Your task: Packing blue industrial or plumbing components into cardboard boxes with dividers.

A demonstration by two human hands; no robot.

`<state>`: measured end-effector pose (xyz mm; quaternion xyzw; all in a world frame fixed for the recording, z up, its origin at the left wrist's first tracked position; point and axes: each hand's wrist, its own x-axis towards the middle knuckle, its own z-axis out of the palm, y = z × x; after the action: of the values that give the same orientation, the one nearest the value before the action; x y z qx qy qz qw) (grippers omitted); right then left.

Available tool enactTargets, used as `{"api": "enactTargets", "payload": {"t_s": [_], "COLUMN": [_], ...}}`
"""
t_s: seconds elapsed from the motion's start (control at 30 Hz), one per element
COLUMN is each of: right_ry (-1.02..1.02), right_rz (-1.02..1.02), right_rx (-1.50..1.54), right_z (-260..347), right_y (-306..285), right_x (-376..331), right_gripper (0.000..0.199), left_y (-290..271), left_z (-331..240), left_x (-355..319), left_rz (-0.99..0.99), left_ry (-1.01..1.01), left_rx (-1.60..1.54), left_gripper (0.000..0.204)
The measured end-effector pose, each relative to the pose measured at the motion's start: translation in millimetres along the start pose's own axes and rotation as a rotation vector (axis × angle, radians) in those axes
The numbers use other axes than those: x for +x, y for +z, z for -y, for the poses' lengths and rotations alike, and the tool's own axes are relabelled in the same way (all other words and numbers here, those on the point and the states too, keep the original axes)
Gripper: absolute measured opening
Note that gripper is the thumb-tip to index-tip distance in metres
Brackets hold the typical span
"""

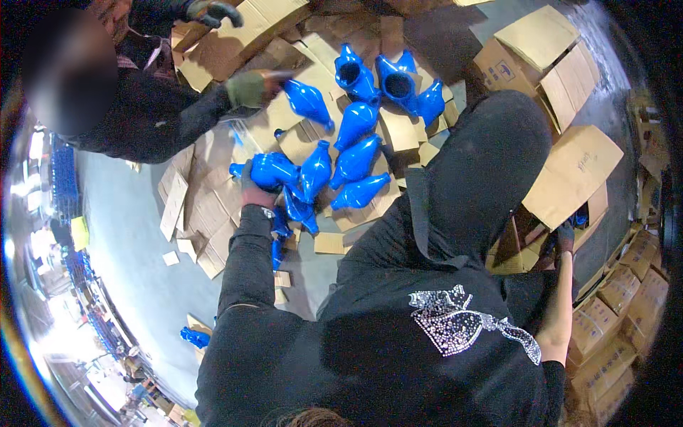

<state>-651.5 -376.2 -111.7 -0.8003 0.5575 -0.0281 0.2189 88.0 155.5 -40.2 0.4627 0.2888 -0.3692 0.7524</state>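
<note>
My gloved left hand (256, 189) is closed round a glossy blue bulb-shaped part (273, 169) with a narrow neck, at the left of a group of similar parts. Right beside it lies another blue part (316, 169), and a further one (299, 209) sits just below. On my far right, my gloved right hand (565, 236) reaches into an open cardboard box (518, 250) under its raised flap (573, 176). A bit of blue shows by that hand; its fingers are hidden by the box and shadow.
Across from me a co-worker's gloved hand (250, 90) is at a blue part (309, 104). Several more blue parts, two showing round openings (398, 86), lie on flattened cardboard (213, 242). Stacked cartons (617, 288) line the right side. My bent knee (509, 135) stands between parts and box.
</note>
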Motion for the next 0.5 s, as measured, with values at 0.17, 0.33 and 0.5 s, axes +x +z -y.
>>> {"api": "enactTargets", "payload": {"t_s": [0.17, 0.33, 0.5], "right_ry": [0.035, 0.064, 0.245], "right_rz": [0.099, 0.106, -0.003], "right_rx": [-0.107, 0.047, -0.275], "right_z": [24, 48, 18], "right_y": [4, 7, -46], "right_x": [-14, -3, -60], "right_gripper": [0.021, 0.019, 0.021], "left_y": [9, -8, 108], "left_z": [-12, -52, -2], "left_x": [29, 81, 131], "left_rz": [-0.032, -0.002, 0.045], "left_ry": [0.149, 0.796, 1.068], "left_rx": [0.390, 1.434, 1.887], "left_gripper": [0.046, 0.052, 0.056]}}
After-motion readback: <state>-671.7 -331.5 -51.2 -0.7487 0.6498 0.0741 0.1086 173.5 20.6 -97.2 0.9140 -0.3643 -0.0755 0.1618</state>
